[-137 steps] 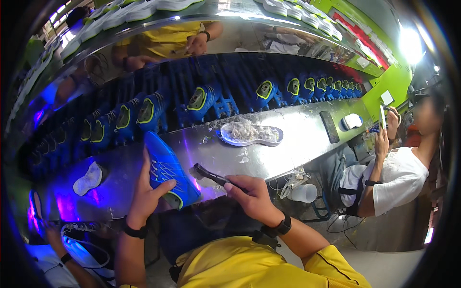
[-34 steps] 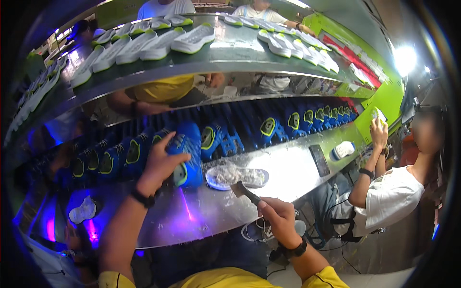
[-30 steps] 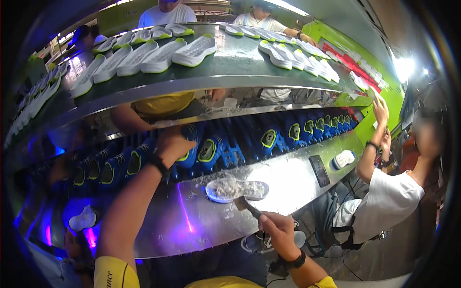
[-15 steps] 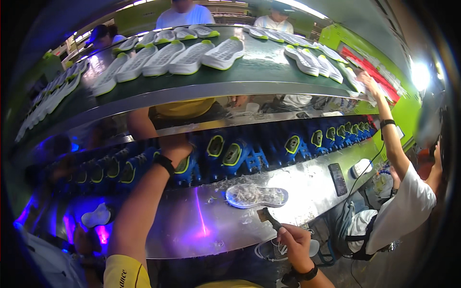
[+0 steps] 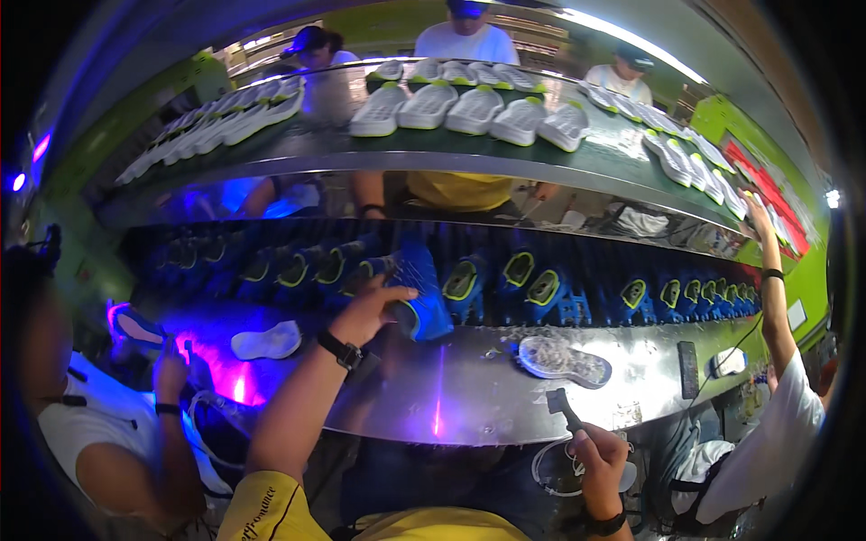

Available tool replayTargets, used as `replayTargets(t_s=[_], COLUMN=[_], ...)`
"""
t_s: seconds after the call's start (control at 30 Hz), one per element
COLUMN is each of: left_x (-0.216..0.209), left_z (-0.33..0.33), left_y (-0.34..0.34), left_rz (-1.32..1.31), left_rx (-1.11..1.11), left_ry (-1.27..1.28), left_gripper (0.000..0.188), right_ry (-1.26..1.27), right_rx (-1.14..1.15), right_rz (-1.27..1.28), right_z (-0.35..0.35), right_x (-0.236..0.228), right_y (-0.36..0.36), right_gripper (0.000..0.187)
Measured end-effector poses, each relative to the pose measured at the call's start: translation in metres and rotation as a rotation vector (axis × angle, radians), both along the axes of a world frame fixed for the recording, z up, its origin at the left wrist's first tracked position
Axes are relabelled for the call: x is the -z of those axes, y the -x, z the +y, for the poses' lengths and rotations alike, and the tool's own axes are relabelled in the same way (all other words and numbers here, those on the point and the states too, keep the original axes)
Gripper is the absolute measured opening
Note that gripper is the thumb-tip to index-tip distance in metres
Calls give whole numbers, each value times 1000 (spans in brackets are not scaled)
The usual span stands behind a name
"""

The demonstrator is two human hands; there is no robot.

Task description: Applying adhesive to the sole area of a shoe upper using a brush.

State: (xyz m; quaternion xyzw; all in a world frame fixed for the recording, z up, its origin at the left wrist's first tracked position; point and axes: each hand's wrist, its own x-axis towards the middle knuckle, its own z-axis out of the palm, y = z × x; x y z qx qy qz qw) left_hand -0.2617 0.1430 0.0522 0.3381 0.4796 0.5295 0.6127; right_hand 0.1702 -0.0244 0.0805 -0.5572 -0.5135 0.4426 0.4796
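Note:
A blue shoe upper [image 5: 420,287] tilts up at the front of the conveyor row, its opening hidden from me. My left hand [image 5: 363,316] is closed on its near end, thumb across it. Low on the right, my right hand [image 5: 603,453] is closed round the dark handle of a small brush [image 5: 561,406], bristle head pointing up and left. Just beyond the brush lies a white shoe sole [image 5: 566,362] on the metal bench, covered in pale fluffy scraps. My right hand touches neither the sole nor the bench.
Several blue uppers with lime-edged openings [image 5: 544,287] line the dark conveyor [image 5: 492,248]. Above it, a green belt [image 5: 329,149] carries white soles. On the metal bench [image 5: 379,397] are a phone [image 5: 687,370] and another sole [image 5: 267,341]. Co-workers [image 5: 117,433] sit on both sides.
My left hand has drawn a blue upper up out of the row toward me. The view has swung left, and the co-worker on the left shows more. My right hand keeps hold of the brush.

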Motion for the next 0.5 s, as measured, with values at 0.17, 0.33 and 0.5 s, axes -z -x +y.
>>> replayTargets(t_s=[0.17, 0.33, 0.5], left_x=[-9, 13, 32], left_z=[-73, -124, -151], left_y=[-26, -59, -87], left_rz=[39, 754, 1079], left_rx=[-54, -142, -200], left_ry=[-197, -537, -744], left_gripper=[64, 90, 76], right_ry=[101, 94, 224], right_rx=[-101, -151, -279], right_rz=[-64, -201, -94], right_z=[-16, -14, 41], right_x=[3, 15, 56], right_y=[12, 36, 58], right_gripper=[26, 28, 27])
